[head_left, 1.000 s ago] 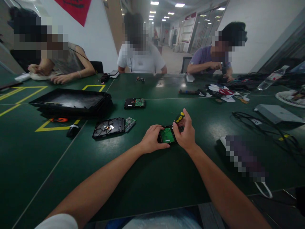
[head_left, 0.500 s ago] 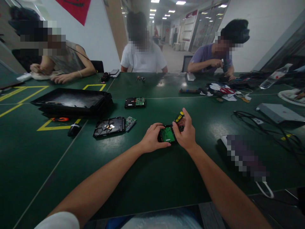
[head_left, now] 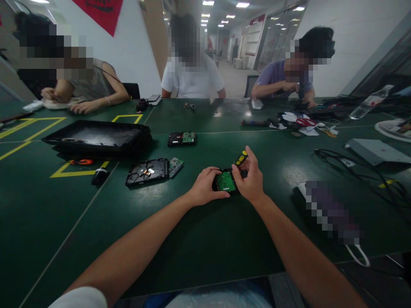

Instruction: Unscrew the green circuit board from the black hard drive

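Observation:
My left hand is closed around the left side of a hard drive, its thumb along the near edge and fingers over the far edge. The drive's green circuit board faces up. At its right side, my right hand grips a screwdriver with a black handle and yellow patches. The handle tilts up and away; its shaft and tip are hidden by the fingers. To the left lies a black drive enclosure, with a small circuit board touching its right end. Another hard drive rests farther back.
A black stack of panels is on the left, near an orange-handled tool and a black mouse-like object. On the right are a grey metal box, cables and a blurred pouch. Three people sit opposite.
Both hands, the hard drive and the screwdriver stay in nearly the same place. The view has shifted very slightly.

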Demonstrator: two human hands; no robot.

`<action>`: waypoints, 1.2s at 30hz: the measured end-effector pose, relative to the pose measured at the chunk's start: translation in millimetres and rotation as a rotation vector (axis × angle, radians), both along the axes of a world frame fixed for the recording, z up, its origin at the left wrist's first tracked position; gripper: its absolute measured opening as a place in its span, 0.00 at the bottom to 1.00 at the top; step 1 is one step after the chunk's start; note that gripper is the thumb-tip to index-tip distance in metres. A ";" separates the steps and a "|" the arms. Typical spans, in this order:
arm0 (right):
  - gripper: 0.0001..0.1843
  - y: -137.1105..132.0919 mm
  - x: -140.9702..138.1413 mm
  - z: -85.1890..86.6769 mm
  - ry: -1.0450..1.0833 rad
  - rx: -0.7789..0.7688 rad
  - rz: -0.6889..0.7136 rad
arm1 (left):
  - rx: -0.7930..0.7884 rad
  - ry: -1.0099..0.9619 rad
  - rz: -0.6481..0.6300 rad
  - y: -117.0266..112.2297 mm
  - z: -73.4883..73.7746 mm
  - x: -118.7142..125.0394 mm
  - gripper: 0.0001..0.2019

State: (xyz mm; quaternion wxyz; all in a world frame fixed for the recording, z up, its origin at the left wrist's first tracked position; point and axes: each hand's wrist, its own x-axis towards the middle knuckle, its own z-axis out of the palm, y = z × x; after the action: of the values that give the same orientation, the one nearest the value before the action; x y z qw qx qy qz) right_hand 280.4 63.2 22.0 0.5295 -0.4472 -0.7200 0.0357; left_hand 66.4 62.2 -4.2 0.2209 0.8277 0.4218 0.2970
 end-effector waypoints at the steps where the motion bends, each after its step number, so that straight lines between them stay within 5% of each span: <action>1: 0.41 -0.2 -0.2 0.0 0.001 0.007 -0.002 | -0.001 -0.004 0.000 0.3 -0.2 -0.1 0.42; 25: 0.40 3.9 5.7 0.3 -0.012 0.032 -0.085 | 0.009 0.018 0.026 -2.8 5.0 2.7 0.39; 36: 0.39 1.2 5.2 1.3 -0.009 0.015 -0.064 | -0.022 0.045 -0.069 1.8 7.5 -4.0 0.45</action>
State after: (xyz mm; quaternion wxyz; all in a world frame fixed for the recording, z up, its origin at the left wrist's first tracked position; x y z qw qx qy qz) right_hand 285.5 64.4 23.3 0.5307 -0.4662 -0.7078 0.0113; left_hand 62.4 64.0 3.4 0.2305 0.8458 0.4011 0.2656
